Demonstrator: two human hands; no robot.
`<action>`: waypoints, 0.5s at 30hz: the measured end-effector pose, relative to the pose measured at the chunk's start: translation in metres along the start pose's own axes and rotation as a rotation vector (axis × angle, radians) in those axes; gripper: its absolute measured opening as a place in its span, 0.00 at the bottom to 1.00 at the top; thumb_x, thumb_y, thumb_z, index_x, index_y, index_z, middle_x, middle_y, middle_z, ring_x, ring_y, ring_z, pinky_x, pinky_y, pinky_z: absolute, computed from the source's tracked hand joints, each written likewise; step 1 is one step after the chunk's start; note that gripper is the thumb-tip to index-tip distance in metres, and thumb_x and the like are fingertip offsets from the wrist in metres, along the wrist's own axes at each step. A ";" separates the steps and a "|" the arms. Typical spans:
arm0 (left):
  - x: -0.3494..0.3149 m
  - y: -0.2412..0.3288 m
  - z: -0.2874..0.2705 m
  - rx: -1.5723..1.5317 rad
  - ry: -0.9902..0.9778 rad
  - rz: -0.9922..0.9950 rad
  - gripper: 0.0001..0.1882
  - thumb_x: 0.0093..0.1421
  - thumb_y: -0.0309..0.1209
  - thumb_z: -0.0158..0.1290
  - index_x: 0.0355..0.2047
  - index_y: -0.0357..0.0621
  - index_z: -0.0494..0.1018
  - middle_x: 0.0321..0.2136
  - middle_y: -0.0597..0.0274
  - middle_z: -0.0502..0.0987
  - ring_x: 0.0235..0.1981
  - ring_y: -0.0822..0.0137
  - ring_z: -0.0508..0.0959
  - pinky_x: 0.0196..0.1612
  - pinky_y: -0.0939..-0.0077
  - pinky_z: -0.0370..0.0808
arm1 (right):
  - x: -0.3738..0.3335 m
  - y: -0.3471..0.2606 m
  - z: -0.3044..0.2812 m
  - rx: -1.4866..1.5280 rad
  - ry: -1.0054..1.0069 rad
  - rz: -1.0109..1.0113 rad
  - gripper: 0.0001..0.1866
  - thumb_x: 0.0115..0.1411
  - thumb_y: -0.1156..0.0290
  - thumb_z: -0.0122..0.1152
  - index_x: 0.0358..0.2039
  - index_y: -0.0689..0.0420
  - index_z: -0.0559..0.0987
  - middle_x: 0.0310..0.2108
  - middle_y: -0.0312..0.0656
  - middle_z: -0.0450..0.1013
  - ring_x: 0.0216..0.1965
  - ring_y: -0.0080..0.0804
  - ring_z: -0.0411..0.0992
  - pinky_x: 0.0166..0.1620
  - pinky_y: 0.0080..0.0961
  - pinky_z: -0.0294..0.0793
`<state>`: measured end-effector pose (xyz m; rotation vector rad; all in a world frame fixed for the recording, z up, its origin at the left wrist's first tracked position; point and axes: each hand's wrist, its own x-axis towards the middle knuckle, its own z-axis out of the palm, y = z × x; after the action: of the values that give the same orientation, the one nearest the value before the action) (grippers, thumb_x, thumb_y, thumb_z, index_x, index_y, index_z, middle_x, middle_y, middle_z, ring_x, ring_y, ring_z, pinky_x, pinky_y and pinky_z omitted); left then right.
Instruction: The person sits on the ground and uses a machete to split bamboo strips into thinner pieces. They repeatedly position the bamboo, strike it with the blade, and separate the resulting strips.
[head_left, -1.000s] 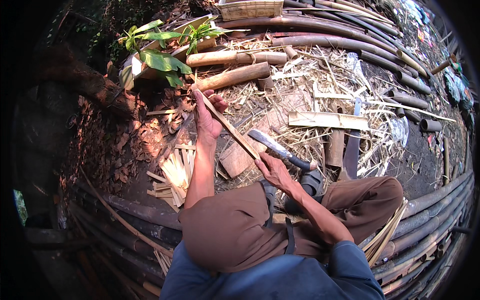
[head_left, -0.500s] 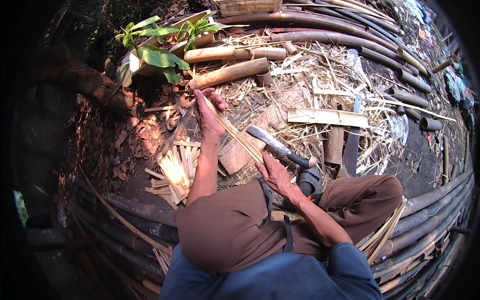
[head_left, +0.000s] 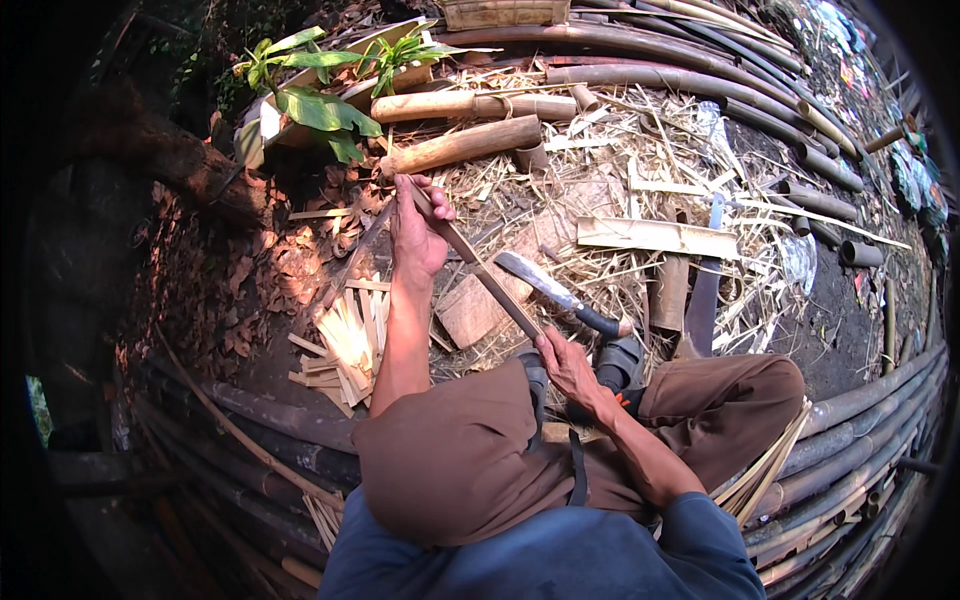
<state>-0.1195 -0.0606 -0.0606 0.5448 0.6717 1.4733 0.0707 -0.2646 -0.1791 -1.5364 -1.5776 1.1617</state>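
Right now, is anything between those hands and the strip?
Nothing visible: the left hand touches the strip at its far end, and the right hand grips its near end. The knife is off to the right, not between.

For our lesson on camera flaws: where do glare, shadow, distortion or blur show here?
All in the head view: sunlight bleaches the pile of short strips; deep shadow darkens the left edge; the fisheye likely exaggerates the curve of the poles at lower right; the held strip looks fairly sharp.
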 end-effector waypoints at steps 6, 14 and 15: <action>-0.023 -0.004 0.037 0.241 0.217 0.269 0.24 0.66 0.56 0.45 0.29 0.48 0.65 0.12 0.75 0.55 0.11 0.81 0.54 0.15 0.84 0.52 | 0.005 -0.007 0.013 0.029 0.014 0.037 0.17 0.71 0.58 0.40 0.34 0.59 0.66 0.19 0.58 0.64 0.25 0.65 0.65 0.29 0.49 0.61; -0.032 -0.015 0.048 0.357 0.151 0.624 0.26 0.67 0.54 0.46 0.23 0.44 0.63 0.13 0.74 0.56 0.13 0.80 0.58 0.16 0.84 0.55 | 0.018 -0.016 0.041 0.117 0.035 0.121 0.21 0.72 0.55 0.37 0.33 0.60 0.68 0.19 0.53 0.63 0.22 0.51 0.64 0.30 0.43 0.63; -0.031 -0.017 0.044 0.402 0.140 0.624 0.26 0.67 0.54 0.46 0.23 0.44 0.64 0.13 0.73 0.58 0.14 0.80 0.59 0.16 0.85 0.56 | 0.015 -0.018 0.046 0.203 0.017 0.125 0.22 0.72 0.55 0.37 0.31 0.61 0.68 0.19 0.49 0.61 0.23 0.42 0.62 0.31 0.38 0.64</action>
<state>-0.0762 -0.0888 -0.0390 1.0341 0.9735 1.9802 0.0199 -0.2561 -0.1840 -1.5227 -1.3239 1.3302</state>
